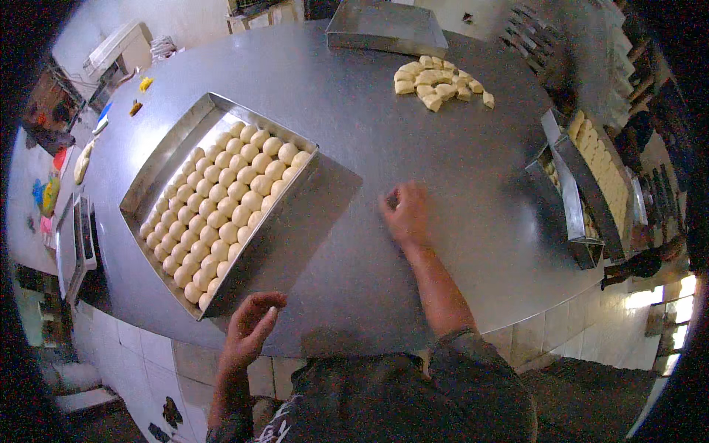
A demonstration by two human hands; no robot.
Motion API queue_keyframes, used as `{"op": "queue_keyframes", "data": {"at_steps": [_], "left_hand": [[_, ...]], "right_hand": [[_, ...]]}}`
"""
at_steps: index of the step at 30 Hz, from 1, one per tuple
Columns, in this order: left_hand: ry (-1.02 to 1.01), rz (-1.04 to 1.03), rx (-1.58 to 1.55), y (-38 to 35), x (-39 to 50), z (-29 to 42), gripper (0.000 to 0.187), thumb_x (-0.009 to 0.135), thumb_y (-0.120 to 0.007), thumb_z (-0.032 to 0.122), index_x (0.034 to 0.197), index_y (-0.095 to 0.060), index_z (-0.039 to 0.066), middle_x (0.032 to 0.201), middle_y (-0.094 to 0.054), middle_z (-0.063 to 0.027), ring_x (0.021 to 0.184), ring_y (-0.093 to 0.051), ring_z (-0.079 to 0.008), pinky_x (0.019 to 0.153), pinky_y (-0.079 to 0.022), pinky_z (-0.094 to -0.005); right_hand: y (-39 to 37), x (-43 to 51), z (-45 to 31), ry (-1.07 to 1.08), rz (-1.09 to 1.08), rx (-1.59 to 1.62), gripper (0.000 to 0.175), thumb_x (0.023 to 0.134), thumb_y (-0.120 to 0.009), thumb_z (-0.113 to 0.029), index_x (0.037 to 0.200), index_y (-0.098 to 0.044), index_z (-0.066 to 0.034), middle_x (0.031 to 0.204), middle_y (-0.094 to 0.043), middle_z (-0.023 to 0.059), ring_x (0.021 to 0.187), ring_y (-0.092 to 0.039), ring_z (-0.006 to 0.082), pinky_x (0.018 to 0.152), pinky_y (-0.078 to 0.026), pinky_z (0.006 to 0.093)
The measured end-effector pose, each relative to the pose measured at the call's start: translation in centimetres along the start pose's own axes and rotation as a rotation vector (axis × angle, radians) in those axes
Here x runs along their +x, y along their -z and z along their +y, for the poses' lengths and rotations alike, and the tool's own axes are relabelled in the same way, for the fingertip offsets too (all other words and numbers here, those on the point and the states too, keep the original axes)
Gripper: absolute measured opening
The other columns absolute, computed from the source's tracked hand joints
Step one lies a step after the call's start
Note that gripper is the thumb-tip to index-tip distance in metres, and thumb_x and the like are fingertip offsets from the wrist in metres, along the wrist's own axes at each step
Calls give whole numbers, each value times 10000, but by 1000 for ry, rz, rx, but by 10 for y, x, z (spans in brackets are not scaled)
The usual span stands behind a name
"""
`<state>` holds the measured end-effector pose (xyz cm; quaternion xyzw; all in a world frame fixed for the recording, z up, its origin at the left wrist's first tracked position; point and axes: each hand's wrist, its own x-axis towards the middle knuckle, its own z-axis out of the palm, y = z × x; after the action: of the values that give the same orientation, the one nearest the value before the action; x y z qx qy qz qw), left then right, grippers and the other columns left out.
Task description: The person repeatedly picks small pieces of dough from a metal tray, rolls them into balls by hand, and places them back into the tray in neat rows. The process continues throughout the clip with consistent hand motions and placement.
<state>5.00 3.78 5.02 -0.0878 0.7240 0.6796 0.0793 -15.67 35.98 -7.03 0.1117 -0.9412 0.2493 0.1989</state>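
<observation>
A square metal tray point(166, 145) stands on the steel table point(343, 116) at the left, its near side filled with rows of round dough balls point(227, 177) and its far left strip bare. My left hand point(252, 326) is beside the tray's near corner, fingers curled loosely, with nothing seen in it. To the right of the tray, my right hand point(407, 213) is over the tabletop with bent fingers, slightly blurred; whether it holds something under the palm is hidden. Beyond it lies a heap of cut dough pieces point(435, 80).
An empty metal tray point(388, 27) sits at the far edge behind the cut dough. On the right are more metal trays point(576, 188), one with rows of dough point(601, 160). A scale-like device point(77, 243) stands at the left edge, and a dough strip point(83, 163) lies above it.
</observation>
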Motion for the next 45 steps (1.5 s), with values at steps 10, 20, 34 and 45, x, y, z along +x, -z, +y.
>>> {"op": "queue_keyframes", "data": {"at_steps": [10,20,34,45], "left_hand": [[-151,193,109,11,-7,15,200,903,-521,73,1088,-565,12,1074,-587,-92,1035,-545,-177,943,-393,-308],[-321,961,371,152,-16,-66,206,922,-520,88,1111,-554,14,1127,-559,-90,1044,-529,-204,906,-420,-323],[-59,1049,884,186,-27,-101,359,810,-557,50,1166,-508,30,1279,-428,-181,1270,-299,-386,1060,-248,-505],[-181,1193,879,196,-32,-133,460,813,-545,56,1263,-450,37,1322,-402,-188,1289,-285,-390,1075,-213,-505]], "right_hand": [[-14,45,1,-82,15,3,133,814,-631,-161,839,-564,-49,861,-557,146,872,-512,334,786,-400,459],[-12,5,18,-117,-21,-157,258,818,-602,-155,1035,-579,-17,1061,-558,195,1041,-508,359,938,-393,445],[-76,182,-302,-7,-405,1334,386,830,-656,-174,1146,-524,4,1074,-565,84,983,-552,187,916,-437,318],[-191,234,-317,150,-142,618,284,882,-583,-245,1056,-654,-32,941,-689,137,850,-659,217,757,-496,333]]}}
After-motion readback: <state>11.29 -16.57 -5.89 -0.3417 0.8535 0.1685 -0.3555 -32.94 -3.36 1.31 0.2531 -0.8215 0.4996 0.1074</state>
